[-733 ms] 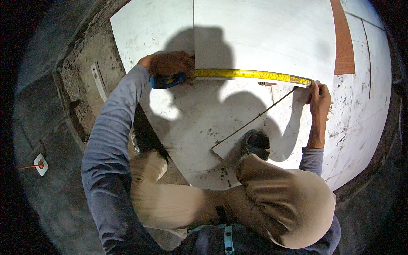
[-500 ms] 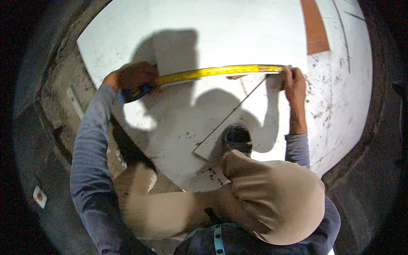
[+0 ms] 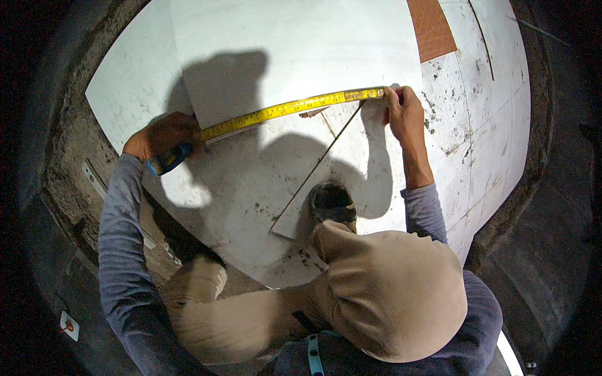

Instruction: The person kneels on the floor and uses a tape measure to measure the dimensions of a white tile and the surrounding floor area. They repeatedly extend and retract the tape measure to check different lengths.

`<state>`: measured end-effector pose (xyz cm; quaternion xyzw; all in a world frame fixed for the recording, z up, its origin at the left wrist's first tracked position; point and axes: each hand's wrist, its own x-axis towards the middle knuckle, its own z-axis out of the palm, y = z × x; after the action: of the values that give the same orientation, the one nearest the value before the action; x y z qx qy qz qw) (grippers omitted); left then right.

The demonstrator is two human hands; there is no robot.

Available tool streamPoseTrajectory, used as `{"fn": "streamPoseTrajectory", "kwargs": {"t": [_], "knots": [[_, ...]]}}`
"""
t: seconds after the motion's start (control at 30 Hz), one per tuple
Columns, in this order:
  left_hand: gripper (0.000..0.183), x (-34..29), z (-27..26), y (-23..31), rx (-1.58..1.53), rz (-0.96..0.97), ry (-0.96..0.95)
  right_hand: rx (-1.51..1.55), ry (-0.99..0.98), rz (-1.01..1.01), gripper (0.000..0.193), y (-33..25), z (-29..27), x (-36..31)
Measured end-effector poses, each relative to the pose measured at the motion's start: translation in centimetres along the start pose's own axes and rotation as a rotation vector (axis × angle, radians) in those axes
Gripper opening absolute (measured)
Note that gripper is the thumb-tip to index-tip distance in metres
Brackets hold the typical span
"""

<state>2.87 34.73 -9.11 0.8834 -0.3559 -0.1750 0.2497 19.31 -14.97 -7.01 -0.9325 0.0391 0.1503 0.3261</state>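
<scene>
Clearly, the tape measure lies stretched along the near edge of a broad white panel, with one hand at either end. The left hand is closed on the case end, the blue case showing just below its fingers, though shadow hides how the fingers sit; the right hand pinches the blade's tip, thumb and finger together, near the panel's right corner. That pinch looks like the weak point: if it slipped, a spring-loaded blade could whip back toward the left hand. A slight tilt or bow in the blade might throw a reading off, and the shadow over the case end could make the marks there easy to misjudge. Grit on the dirty white sheet might also let the shoe slide, jerking both hands out of line. As for writing, the yellow blade carries dark graduations and figures, too small to read with confidence; no lettering can be made out on the shaded case, and the reddish-brown piece shows no legible label.
</scene>
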Motion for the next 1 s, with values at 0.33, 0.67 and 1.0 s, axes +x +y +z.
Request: {"fn": "streamPoseTrajectory", "kwargs": {"t": [0.33,0.67,1.0], "knots": [[0.022,1.5,-2.7,2.0,-0.471,-0.616,-0.306,-0.029,-0.008,-0.058,0.034,0.5,-0.1,0.5],[0.021,0.4,-1.1,0.6,-0.312,-0.48,-0.344,-0.038,0.009,-0.116,0.034,0.5,-0.1,0.8],[0.021,1.5,-2.0,1.5,-0.35,-0.591,-0.38,-0.091,0.011,-0.113,0.032,0.6,0.1,1.1]]}}
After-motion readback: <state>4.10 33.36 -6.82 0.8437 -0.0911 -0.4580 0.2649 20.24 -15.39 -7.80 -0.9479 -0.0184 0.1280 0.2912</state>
